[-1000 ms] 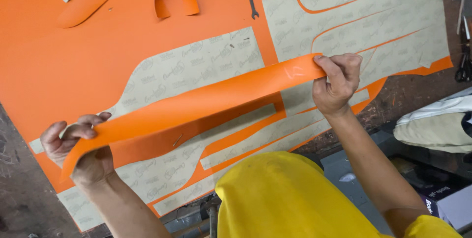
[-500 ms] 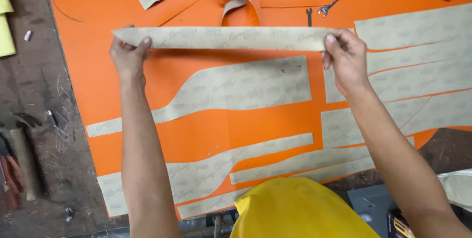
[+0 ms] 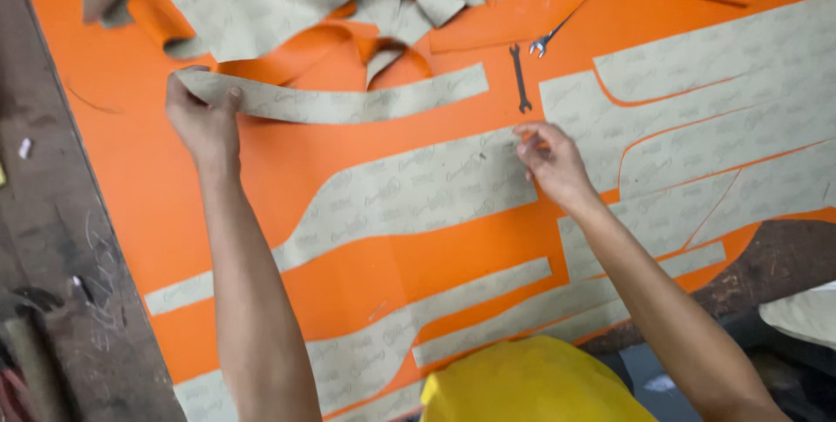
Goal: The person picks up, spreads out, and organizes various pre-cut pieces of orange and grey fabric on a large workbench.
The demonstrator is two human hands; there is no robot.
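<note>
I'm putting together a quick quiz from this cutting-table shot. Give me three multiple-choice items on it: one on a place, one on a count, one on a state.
1. Where do the wrenches lie?
A. On the orange sheet, between the person's two hands
B. On the dark bench at the left
C. In the right hand

2. How many wrenches show on the sheet?
A. None
B. Two
C. Five

3. What is the left hand doing?
A. Resting flat and empty
B. Pinching one end of a long beige strip
C. Holding a wrench

Answers:
1 A, both tools rest on the orange sheet, above the right hand.
2 B, one dark wrench and one shiny wrench show.
3 B, its fingers close on the end of the beige strip, whose far end lies on the sheet.
</note>
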